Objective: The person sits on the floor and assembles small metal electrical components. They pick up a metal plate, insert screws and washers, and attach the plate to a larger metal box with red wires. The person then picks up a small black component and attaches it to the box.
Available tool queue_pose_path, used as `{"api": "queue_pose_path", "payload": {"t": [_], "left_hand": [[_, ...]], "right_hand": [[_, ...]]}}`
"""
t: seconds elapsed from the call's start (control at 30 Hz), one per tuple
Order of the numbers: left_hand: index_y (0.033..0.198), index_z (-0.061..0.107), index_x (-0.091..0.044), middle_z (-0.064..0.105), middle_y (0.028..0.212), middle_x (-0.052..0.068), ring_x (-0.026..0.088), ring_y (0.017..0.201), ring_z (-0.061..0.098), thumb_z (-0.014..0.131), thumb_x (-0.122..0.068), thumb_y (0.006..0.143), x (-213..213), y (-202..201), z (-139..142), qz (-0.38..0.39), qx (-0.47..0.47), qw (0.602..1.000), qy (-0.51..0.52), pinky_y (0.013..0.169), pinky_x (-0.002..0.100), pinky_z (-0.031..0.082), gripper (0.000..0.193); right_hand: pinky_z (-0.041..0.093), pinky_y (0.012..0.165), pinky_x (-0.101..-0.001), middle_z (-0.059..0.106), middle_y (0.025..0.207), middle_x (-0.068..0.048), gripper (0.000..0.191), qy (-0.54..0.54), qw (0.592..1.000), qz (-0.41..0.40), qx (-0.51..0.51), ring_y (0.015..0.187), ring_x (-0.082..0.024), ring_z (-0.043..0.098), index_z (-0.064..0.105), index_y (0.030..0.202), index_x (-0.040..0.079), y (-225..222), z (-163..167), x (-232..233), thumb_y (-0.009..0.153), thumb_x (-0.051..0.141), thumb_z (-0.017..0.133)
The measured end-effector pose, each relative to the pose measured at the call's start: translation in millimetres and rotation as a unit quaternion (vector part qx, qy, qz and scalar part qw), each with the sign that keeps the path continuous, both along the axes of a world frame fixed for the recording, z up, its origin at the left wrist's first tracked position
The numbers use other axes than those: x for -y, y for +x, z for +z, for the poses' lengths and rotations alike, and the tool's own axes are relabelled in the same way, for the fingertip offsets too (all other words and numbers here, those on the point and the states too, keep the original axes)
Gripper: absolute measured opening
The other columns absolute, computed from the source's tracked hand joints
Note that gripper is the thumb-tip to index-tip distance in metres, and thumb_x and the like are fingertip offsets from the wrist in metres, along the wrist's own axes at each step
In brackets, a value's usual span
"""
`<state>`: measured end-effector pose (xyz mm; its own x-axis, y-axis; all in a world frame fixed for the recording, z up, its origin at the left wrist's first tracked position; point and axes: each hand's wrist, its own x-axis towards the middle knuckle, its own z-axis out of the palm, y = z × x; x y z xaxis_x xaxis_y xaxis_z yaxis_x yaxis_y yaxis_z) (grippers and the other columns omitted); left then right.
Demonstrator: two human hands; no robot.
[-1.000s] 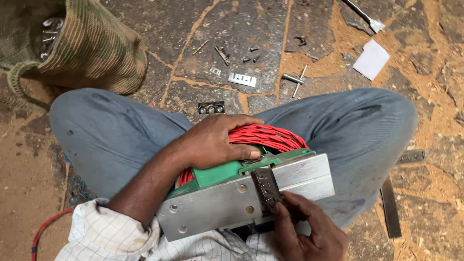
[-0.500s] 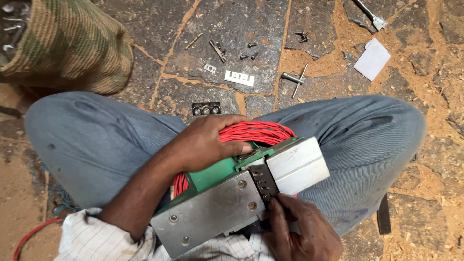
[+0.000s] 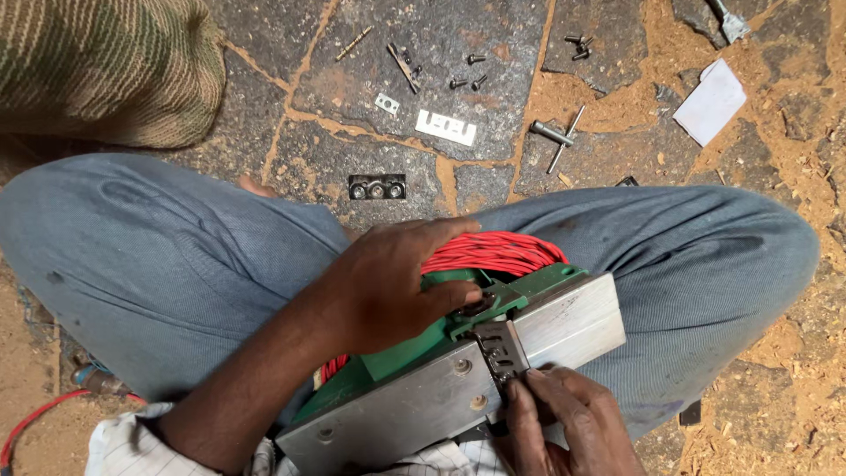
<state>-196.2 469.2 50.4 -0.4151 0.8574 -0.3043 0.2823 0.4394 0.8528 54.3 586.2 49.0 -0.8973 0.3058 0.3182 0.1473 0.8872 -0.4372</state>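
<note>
Nearest, at the bottom edge, right hand [image 3: 564, 421], fingers curled narrow with the tips pressed on a dark metal blade clamp [image 3: 500, 354] set across the flat silver base [image 3: 458, 388] of an electric planer [image 3: 458, 353], tool lying upturned and tilted in the lap. Just above, left hand [image 3: 388, 286], spread wide and clamped over the green body [image 3: 520, 295] of the planer, fingertips reaching a coil of red cable [image 3: 493, 251] bundled against the far side of the tool (more red cable trailing at the lower left corner). Under everything, crossed legs in blue-grey trousers [image 3: 159, 273], a checked shirt hem [image 3: 132, 441] showing at the bottom. Beyond the knees, a cracked stone floor [image 3: 493, 35] dusted with sawdust: a small dark block with three round holes [image 3: 376, 188] just past the legs, then a white slotted plate [image 3: 446, 128] and a small pale square piece [image 3: 387, 103], a T-shaped socket wrench [image 3: 557, 137] to the right, a few dark screws [image 3: 467, 82] and a dark narrow strip [image 3: 404, 67] farther on. Farthest, a folded white paper [image 3: 710, 102] at the upper right and a striped woven sack [image 3: 97, 66] at the upper left.
</note>
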Motion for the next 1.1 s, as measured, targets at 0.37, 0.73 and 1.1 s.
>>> {"api": "queue_pose_path", "payload": {"t": [0.37, 0.73, 1.1], "left_hand": [[0.145, 0.052, -0.005, 0.061, 0.143, 0.018, 0.034, 0.134, 0.057, 0.06, -0.052, 0.09, -1.2, 2.1, -3.8, -0.009, -0.003, 1.0, -0.016, 0.112, 0.046, 0.04, 0.073], [0.15, 0.046, -0.006, 0.05, 0.152, 0.022, 0.038, 0.141, 0.047, 0.059, -0.075, 0.087, -7.4, -2.0, -6.7, -0.027, 0.007, 0.997, -0.07, 0.114, 0.049, 0.037, 0.095], [0.146, 0.053, -0.015, 0.07, 0.132, 0.013, 0.026, 0.122, 0.068, 0.074, -0.069, 0.069, -14.8, -16.7, -7.5, -0.036, 0.08, 0.992, -0.093, 0.102, 0.04, 0.052, 0.096]], "right_hand": [[0.058, 0.064, -0.0254, 0.064, 0.096, -0.015, 0.03, -0.125, 0.989, -0.085, -0.006, 0.08, -0.017, 0.068, 0.069, 0.103, 0.002, 10.8, -13.1, -4.9, 0.078, 0.006, 0.085], [0.055, 0.067, -0.0229, 0.063, 0.095, -0.01, 0.048, -0.459, 0.842, -0.284, -0.003, 0.075, -0.01, 0.061, 0.056, 0.12, -0.001, 23.5, -11.3, 9.1, 0.079, 0.002, 0.08], [0.056, 0.073, -0.0244, 0.055, 0.087, -0.002, 0.053, -0.608, 0.736, -0.277, 0.111, 0.079, -0.01, 0.057, 0.054, 0.12, 0.003, 18.4, 7.1, -7.2, 0.076, -0.013, 0.078]]}}
